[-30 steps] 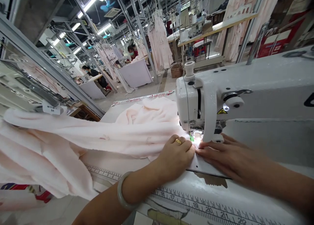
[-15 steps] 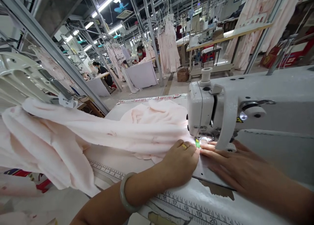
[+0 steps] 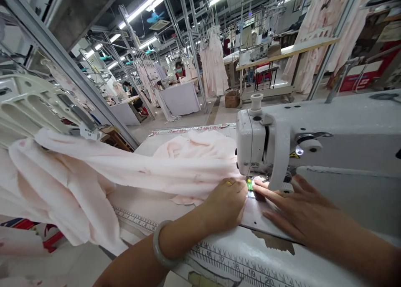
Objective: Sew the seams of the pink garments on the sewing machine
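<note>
Ruler tape (image 3: 232, 260) on bench (image 3: 313, 262) reads 16 to 20. Left hand (image 3: 227, 205) curled on pink fabric (image 3: 175, 174), pinch unclear; right hand (image 3: 294, 207) flat, spread, holding nothing.

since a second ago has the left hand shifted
No. The left hand still sits on the pink fabric, just left of the sewing machine head.
</note>
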### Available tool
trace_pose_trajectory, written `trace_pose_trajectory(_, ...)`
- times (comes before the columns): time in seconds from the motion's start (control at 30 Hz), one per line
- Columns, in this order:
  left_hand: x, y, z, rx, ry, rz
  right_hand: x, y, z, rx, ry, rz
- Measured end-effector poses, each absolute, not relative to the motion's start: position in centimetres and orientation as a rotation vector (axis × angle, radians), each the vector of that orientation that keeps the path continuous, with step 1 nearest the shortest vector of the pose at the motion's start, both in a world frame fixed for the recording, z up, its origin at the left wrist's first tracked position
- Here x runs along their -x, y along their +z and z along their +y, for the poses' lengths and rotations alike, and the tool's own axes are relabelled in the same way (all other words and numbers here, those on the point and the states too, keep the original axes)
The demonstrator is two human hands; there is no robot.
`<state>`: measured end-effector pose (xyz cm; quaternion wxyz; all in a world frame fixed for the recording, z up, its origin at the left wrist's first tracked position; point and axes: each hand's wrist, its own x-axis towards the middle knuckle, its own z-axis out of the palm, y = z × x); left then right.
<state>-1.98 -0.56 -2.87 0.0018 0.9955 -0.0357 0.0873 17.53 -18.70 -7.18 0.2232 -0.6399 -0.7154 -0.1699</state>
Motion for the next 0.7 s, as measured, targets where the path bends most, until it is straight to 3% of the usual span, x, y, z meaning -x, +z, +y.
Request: trace_pose_trajectory(0.7,1.6,-3.8,0.0,-3.034,0.269,-0.058,-19.3,-7.7,-18.6,1.903,-0.291,-1.936)
